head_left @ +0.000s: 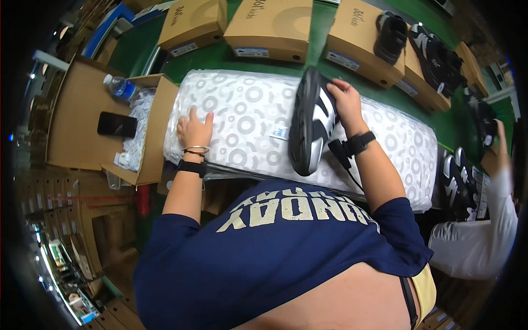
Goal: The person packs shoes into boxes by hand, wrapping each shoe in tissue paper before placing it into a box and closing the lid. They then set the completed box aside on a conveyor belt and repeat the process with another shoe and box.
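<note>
My right hand (pixel 347 107) grips a black sneaker (pixel 313 124) with white and silver stripes. The shoe is tilted on its side over a long stack of white paper (pixel 236 110) printed with grey rings, its dark sole facing left. I cannot tell whether it touches the paper. On the stack's left end rests my left hand (pixel 195 131), fingers apart and holding nothing. A small white and blue label (pixel 279 133) lies on the paper just left of the shoe.
At left, an open carton (pixel 77 118) holds white slips (pixel 135 137), a phone (pixel 117 125) and a water bottle (pixel 120 87). Cardboard shoeboxes (pixel 268 27) line the green table's back. Black sneakers (pixel 390 38) sit on boxes at right. Another person's white sleeve (pixel 498 214) reaches in at far right.
</note>
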Available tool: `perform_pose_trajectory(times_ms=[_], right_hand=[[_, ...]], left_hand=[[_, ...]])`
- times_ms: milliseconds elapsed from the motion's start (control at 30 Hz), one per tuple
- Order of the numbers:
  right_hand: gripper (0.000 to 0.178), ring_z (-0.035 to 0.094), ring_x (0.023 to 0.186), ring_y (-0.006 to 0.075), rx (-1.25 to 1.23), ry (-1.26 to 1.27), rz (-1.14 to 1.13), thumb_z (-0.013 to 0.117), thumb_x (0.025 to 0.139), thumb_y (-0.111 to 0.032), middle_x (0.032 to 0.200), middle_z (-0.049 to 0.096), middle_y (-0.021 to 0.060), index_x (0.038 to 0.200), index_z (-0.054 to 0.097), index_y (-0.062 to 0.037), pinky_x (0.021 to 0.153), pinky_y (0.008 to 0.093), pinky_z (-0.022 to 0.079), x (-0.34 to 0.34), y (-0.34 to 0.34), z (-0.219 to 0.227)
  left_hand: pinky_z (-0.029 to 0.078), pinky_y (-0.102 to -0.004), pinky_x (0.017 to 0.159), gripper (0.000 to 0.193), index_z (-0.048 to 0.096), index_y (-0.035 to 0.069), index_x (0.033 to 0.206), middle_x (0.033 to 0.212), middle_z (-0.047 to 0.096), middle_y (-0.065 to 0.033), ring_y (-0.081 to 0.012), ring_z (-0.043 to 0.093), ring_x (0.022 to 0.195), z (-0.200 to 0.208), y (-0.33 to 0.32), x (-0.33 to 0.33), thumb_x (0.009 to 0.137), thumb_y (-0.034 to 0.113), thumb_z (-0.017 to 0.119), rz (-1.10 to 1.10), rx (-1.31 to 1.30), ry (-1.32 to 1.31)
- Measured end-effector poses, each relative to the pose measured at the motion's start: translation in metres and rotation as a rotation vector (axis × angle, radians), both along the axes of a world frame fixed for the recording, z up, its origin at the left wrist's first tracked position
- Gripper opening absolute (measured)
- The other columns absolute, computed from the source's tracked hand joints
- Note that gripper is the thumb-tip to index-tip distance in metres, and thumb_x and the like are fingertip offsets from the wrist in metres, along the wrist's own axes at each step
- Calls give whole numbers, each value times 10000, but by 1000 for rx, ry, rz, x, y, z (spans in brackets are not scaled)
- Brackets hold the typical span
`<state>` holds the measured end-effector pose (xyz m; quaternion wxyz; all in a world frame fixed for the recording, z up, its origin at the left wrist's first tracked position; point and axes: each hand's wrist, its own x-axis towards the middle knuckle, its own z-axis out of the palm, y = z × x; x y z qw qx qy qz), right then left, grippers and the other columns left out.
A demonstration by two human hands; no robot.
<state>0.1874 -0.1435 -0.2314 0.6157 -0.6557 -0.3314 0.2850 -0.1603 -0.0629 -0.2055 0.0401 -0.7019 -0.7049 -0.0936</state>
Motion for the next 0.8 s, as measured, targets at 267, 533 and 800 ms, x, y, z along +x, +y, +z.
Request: perform_pose_trajectory(times_ms=[267,533,800], right_hand=[[336,418,516,32,83,16,-70,647,742,-156,602,524,-15,1008,577,37,477,179,328,-23,-16,-1],[345,442,561,43,2,-80,-52,629,759,-155,629,531,-3,1044,575,30,513,181,349,-26,-19,11],[361,510,623,112,-55,-177,-65,634,754,-223,700,573,55,1047,592,-17,594,241,417,-25,-25,10]], left_hand=[[147,-500,1019,581,375,24,1268,1303,366,-200,-344,286,1228,-32,-13,-34,833,401,455,-23,-46,156],[220,-454,1000,520,424,19,1227,1283,386,-187,-330,314,1204,-61,-6,-46,808,311,522,-62,102,65],[306,-386,970,523,439,-43,1186,1255,411,-187,-318,376,1166,-16,7,-31,746,192,595,-153,-204,-168]])
